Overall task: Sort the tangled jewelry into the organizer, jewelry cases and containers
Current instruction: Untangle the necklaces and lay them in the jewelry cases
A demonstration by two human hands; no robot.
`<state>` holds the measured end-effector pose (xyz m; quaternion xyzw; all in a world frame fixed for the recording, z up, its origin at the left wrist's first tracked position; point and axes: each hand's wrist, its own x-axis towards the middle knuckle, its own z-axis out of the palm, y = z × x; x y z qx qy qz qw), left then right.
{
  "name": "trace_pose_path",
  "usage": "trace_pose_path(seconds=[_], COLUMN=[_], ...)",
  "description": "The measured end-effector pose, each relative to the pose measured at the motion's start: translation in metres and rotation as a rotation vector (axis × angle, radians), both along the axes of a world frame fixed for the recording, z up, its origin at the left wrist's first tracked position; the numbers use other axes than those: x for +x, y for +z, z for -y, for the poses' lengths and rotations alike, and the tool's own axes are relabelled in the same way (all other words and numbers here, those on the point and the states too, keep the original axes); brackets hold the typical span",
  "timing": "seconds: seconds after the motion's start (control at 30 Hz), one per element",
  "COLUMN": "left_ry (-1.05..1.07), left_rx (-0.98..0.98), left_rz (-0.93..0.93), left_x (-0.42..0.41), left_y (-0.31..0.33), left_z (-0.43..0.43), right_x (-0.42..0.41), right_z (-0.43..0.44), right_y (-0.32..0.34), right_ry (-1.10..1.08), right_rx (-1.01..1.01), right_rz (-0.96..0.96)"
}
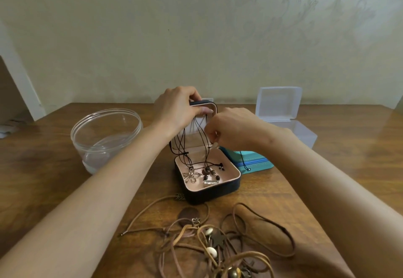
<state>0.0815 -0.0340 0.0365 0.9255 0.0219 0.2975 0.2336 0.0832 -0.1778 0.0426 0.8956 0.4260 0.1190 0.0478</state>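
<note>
Your left hand point(176, 109) curls over the raised lid of the dark jewelry case point(214, 189) at the centre of the worktop point(43, 168). Your right hand point(231, 128) pinches the black cord necklaces point(192, 176), whose pendants lie in the case's tray. A tangle of brown cords point(209, 240) lies nearer you.

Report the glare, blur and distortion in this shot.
Head view: the wide-angle lens stretches the forearms toward the bottom corners; pale glare washes the table at far right, beside the clear box; the wallpaper looks soft, while the black case and cord tangle are readable.
</note>
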Motion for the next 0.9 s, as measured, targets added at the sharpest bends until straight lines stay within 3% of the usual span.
trace_pose_path(seconds=[0.23,0.43,0.7,0.9], left_ry=[-0.018,-0.010,-0.012,0.001], left_rx=[0.016,0.024,0.020,0.038], left_rz=[-0.016,-0.017,-0.019,-0.013], left_x=[-0.001,0.000,0.000,-0.002], left_y=[0.001,0.001,0.000,0.003], left_z=[0.000,0.000,-0.001,-0.002], right_x=[-0.001,-0.004,-0.007,-0.010], right_z=[0.003,0.002,-0.005,-0.002], right_y=[0.011,0.016,0.009,0.022], right_ry=[-0.069,-0.046,0.005,0.110], right_rx=[-0.092,-0.035,-0.052,0.303], right_rz=[-0.214,-0.392,-0.380,-0.530])
